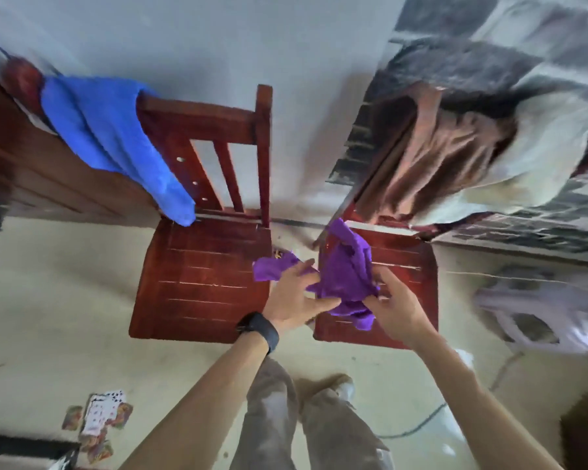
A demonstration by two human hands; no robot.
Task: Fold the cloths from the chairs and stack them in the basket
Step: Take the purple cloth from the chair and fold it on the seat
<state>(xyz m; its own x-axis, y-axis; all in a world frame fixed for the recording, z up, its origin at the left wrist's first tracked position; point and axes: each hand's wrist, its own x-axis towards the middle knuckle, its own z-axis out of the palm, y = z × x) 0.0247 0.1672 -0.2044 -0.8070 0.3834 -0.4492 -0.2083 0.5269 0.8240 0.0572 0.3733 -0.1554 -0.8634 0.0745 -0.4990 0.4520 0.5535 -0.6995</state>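
Over 2 chairs point(197, 283) at 12 o'clock, the purple cloth point(347, 276) is pinched by left grip point(296, 296) and right grip point(398, 307), apparently to be spread for folding.

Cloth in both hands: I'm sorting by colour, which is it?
The cloth is purple; head view.

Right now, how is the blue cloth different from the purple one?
The blue cloth hangs spread over a chair back, untouched; the purple cloth is bunched up, held by the left hand and right hand. The blue cloth looks bigger than the purple cloth. Both are plain-coloured and not yet folded.
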